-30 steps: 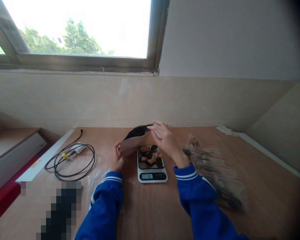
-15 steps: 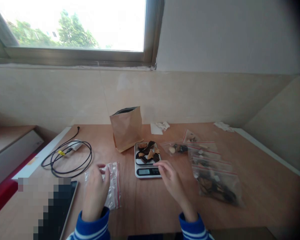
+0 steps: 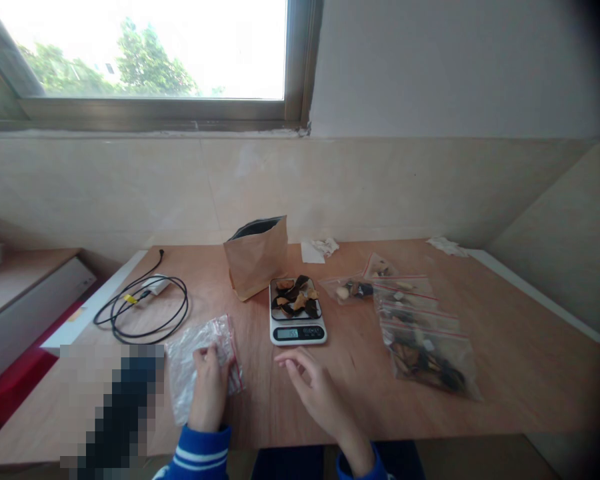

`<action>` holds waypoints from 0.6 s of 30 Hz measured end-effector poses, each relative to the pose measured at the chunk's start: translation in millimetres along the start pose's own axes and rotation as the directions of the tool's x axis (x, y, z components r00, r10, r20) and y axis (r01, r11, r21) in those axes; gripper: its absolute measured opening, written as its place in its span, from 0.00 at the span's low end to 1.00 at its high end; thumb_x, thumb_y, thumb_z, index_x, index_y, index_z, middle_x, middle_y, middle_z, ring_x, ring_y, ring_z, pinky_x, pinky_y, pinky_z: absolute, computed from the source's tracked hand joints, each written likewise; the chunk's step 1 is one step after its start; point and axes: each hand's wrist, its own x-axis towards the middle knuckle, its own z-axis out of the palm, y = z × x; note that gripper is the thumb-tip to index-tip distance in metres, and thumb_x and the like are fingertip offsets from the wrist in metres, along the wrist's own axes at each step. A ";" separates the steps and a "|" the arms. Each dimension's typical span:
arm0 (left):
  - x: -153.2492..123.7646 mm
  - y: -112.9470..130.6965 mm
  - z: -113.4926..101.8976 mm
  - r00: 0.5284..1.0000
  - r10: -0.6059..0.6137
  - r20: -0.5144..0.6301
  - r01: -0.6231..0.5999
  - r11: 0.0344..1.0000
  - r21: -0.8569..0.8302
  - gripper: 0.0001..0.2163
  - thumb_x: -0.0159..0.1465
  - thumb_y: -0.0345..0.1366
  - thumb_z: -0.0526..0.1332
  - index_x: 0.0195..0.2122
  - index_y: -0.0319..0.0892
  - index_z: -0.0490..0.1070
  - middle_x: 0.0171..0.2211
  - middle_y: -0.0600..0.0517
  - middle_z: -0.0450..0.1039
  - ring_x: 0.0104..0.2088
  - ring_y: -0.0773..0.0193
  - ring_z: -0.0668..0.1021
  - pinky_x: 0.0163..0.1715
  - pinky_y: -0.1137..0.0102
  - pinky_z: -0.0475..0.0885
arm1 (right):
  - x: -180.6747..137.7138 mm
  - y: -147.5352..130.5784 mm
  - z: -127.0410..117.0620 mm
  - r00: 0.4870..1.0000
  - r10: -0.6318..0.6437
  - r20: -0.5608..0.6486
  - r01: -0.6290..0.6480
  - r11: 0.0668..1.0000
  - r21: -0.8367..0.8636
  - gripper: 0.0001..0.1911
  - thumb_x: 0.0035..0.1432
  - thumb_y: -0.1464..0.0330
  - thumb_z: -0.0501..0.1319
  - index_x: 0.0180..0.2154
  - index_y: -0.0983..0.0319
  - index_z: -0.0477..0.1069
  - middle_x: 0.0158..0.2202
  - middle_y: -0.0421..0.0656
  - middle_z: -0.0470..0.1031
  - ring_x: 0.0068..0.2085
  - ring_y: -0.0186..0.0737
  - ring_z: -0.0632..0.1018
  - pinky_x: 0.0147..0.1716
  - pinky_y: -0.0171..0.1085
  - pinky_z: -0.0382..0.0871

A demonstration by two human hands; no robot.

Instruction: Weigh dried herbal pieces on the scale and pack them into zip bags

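A flat pile of clear zip bags (image 3: 184,373) with red seal lines lies on the table (image 3: 360,413), left of the middle and toward the near edge. The left hand (image 3: 210,387) rests over it, fingers bent and a little apart from the thumb; from where I stand I can't tell whether they pinch the plastic. The right hand (image 3: 313,390) hovers just on the near side of the kitchen scale (image 3: 275,333), its fingers together, the thumb close beneath them, and nothing visible in their grip.

The scale sits around the middle of the surface, with dark and orange-brown dried pieces (image 3: 301,301) heaped on its plate and its display lit. Just behind it, toward the far edge, a brown paper bag (image 3: 259,260) stands upright with its mouth open. White paper (image 3: 309,253) and a crumpled tissue (image 3: 329,247) lie along that far edge. On the right half, filled zip bags (image 3: 425,360) overlap in a row slanting toward the near edge. By the far left corner, a black cable (image 3: 187,307) loops around a white adapter (image 3: 156,284).
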 end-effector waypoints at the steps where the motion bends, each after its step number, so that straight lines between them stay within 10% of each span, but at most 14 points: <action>1: 1.4 -0.3 -0.2 0.999 -0.020 0.030 0.020 1.000 -0.010 0.12 0.60 0.43 0.54 0.37 0.40 0.68 0.34 0.46 0.65 0.31 0.55 0.74 0.32 0.57 0.74 | -0.1 -2.4 3.8 1.000 -0.002 0.017 0.002 1.000 -0.005 0.13 0.66 0.66 0.50 0.41 0.57 0.73 0.40 0.41 0.74 0.44 0.39 0.75 0.42 0.36 0.66; 6: 16.0 17.8 -8.8 0.992 -0.039 0.120 0.049 0.995 -0.083 0.16 0.63 0.45 0.51 0.31 0.41 0.73 0.27 0.50 0.66 0.25 0.61 0.73 0.29 0.63 0.72 | 8.1 -8.9 28.0 0.999 -0.025 0.040 0.026 1.000 -0.015 0.13 0.66 0.66 0.50 0.42 0.57 0.72 0.40 0.42 0.73 0.40 0.39 0.75 0.41 0.37 0.67; 11: 29.2 69.3 -21.8 0.991 0.109 0.077 -0.082 0.954 -0.289 0.14 0.63 0.45 0.58 0.46 0.47 0.75 0.31 0.53 0.69 0.25 0.67 0.70 0.28 0.70 0.69 | 36.9 -10.1 48.6 0.990 0.039 -0.137 -0.015 0.984 0.177 0.15 0.65 0.59 0.52 0.48 0.60 0.65 0.45 0.47 0.73 0.41 0.40 0.75 0.41 0.39 0.69; 18: 38.8 101.5 -17.3 0.987 0.066 -0.146 -0.126 0.883 -0.453 0.08 0.63 0.39 0.60 0.39 0.45 0.77 0.33 0.52 0.75 0.34 0.64 0.74 0.35 0.69 0.69 | 64.8 -9.7 18.8 0.975 0.056 -0.215 0.021 0.941 0.338 0.16 0.58 0.53 0.58 0.35 0.60 0.68 0.31 0.42 0.74 0.32 0.38 0.75 0.33 0.37 0.69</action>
